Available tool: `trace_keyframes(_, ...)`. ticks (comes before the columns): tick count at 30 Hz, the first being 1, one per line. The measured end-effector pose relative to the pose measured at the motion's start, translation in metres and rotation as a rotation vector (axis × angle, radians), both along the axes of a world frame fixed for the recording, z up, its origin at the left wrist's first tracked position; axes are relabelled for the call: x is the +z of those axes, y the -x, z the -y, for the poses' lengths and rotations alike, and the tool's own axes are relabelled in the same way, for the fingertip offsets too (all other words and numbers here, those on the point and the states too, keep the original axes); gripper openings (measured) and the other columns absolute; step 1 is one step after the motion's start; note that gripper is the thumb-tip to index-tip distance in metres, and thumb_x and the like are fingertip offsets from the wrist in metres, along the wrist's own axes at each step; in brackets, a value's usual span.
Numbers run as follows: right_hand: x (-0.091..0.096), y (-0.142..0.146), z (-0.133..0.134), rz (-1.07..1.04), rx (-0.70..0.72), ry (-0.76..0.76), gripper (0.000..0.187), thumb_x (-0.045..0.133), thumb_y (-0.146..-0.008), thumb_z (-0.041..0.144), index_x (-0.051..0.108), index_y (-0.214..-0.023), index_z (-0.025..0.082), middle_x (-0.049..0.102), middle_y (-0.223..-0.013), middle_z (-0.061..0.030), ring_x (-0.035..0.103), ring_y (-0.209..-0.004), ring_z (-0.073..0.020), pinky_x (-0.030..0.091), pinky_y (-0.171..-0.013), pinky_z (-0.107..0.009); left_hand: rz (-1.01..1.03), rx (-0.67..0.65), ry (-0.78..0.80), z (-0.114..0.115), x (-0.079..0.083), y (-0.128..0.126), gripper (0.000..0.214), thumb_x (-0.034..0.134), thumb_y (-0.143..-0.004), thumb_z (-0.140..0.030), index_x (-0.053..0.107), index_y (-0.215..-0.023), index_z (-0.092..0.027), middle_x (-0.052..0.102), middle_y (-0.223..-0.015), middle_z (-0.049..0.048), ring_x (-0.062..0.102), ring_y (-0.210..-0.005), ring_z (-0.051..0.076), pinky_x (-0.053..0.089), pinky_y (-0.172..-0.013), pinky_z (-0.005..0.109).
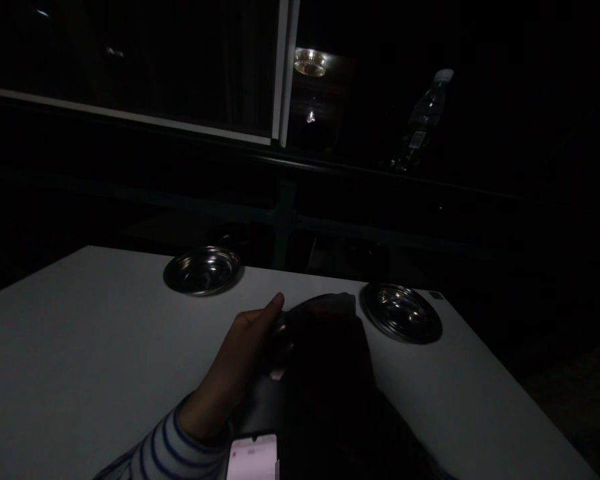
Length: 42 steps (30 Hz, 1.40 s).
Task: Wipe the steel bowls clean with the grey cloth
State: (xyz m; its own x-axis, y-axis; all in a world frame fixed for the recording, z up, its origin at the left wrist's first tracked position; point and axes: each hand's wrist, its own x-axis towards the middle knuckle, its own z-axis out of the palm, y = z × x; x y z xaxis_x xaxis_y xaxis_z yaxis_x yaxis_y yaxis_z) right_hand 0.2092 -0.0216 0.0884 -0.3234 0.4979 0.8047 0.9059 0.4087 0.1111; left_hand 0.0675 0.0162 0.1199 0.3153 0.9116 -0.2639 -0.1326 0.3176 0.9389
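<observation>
My left hand (237, 353), in a blue-and-white striped sleeve, is closed on the left side of a shiny metal dish (279, 337), thumb up along the rim. A very dark shape covers most of this dish and the area where my right hand and forearm would be, so no right fingers can be made out. Just below the hands, near the bottom edge, shows a phone (253, 457) with a lit screen. Beyond my left hand sits a shallow metal dish (203, 271). To the right lies a stack of similar metal dishes (401, 313).
The white table (105, 347) ends in a far edge just behind the dishes. Past it are a dark railing (300, 163) and a pale window frame (283, 73). A clear plastic bottle (425, 120) with a white cap stands tilted in view at the upper right. Lighting is dim.
</observation>
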Motion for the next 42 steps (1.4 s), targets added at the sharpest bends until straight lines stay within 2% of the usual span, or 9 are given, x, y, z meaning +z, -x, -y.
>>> trace_keyframes(4,0.008,-0.007,0.002,-0.109,-0.09,0.051,0.037,0.036,-0.087,0.039,0.053,-0.106,0.013,0.058,-0.101,-0.0125,0.051,-0.095,-0.0247,0.04,-0.081,-0.043,-0.003,0.001,0.003,0.001,0.002,0.001,0.045,0.057,-0.069,-0.055,0.056,-0.048,-0.015,0.054,-0.044,-0.0001,0.046,-0.043,0.012,0.033,-0.048,0.024)
trace_keyframes(10,-0.009,0.002,-0.002,0.153,-0.017,0.044,0.037,0.052,-0.08,0.033,0.052,-0.112,0.016,0.059,-0.103,-0.0107,0.051,-0.096,-0.0261,0.037,-0.082,-0.044,0.013,0.043,0.019,0.002,0.002,0.0,0.048,0.054,-0.068,-0.06,0.054,-0.049,-0.016,0.053,-0.045,-0.0014,0.046,-0.044,0.012,0.033,-0.049,0.024)
trace_keyframes(14,0.004,-0.002,-0.002,-0.015,-0.027,0.149,0.04,0.053,-0.076,0.043,0.057,-0.102,0.014,0.06,-0.097,-0.0103,0.052,-0.087,-0.024,0.04,-0.075,-0.04,0.101,-0.028,0.047,0.002,-0.001,0.0,0.047,0.054,-0.07,-0.058,0.059,-0.056,-0.014,0.055,-0.049,-0.0012,0.048,-0.047,0.012,0.034,-0.052,0.024)
trace_keyframes(17,0.007,-0.006,-0.001,-0.056,-0.064,0.146,0.038,0.049,-0.079,0.036,0.055,-0.107,0.011,0.057,-0.106,-0.0132,0.049,-0.097,-0.0256,0.038,-0.083,-0.043,0.203,-0.12,0.095,0.002,-0.004,0.001,0.044,0.052,-0.074,-0.055,0.061,-0.06,-0.014,0.054,-0.048,-0.0022,0.048,-0.047,0.012,0.035,-0.053,0.024)
trace_keyframes(22,-0.021,0.007,0.003,0.138,-0.037,0.098,0.034,0.054,-0.078,0.031,0.056,-0.111,0.022,0.058,-0.11,-0.0088,0.048,-0.105,-0.0277,0.035,-0.089,-0.048,0.347,-0.15,0.251,0.0,-0.005,0.003,0.042,0.052,-0.076,-0.052,0.057,-0.058,-0.015,0.053,-0.049,-0.0027,0.046,-0.043,0.01,0.034,-0.049,0.022)
trace_keyframes(26,-0.031,0.023,0.009,0.16,-0.001,0.128,0.024,0.054,-0.083,0.032,0.058,-0.105,0.026,0.056,-0.113,-0.0044,0.051,-0.102,-0.0213,0.04,-0.087,-0.041,0.392,-0.164,0.315,-0.001,-0.003,0.002,0.042,0.051,-0.076,-0.052,0.054,-0.057,-0.014,0.053,-0.051,-0.0017,0.047,-0.045,0.01,0.033,-0.048,0.021)
trace_keyframes(31,-0.017,0.022,0.009,0.163,0.051,0.14,0.027,0.047,-0.087,0.037,0.055,-0.108,0.021,0.054,-0.115,-0.0068,0.052,-0.099,-0.0186,0.042,-0.086,-0.04,0.323,-0.134,0.223,0.0,-0.002,0.002,0.042,0.052,-0.075,-0.052,0.054,-0.056,-0.014,0.046,-0.045,-0.0046,0.041,-0.04,0.007,0.028,-0.042,0.02)
trace_keyframes(36,0.0,0.0,0.0,0.06,-0.004,0.133,0.038,0.053,-0.08,0.037,0.053,-0.112,0.017,0.057,-0.108,-0.0096,0.049,-0.099,-0.0241,0.039,-0.083,-0.042,0.164,-0.004,0.127,0.005,0.001,-0.001,0.043,0.056,-0.071,-0.054,0.055,-0.053,-0.014,0.051,-0.044,-0.0028,0.045,-0.041,0.009,0.032,-0.044,0.021)
trace_keyframes(42,0.004,-0.002,-0.004,0.042,0.043,0.095,0.042,0.05,-0.08,0.031,0.048,-0.118,0.012,0.055,-0.112,-0.0123,0.047,-0.103,-0.0248,0.038,-0.084,-0.042,0.182,-0.043,0.058,0.005,0.002,0.001,0.037,0.059,-0.071,-0.051,0.062,-0.067,-0.015,0.059,-0.052,-0.0002,0.053,-0.048,0.012,0.036,-0.048,0.023)
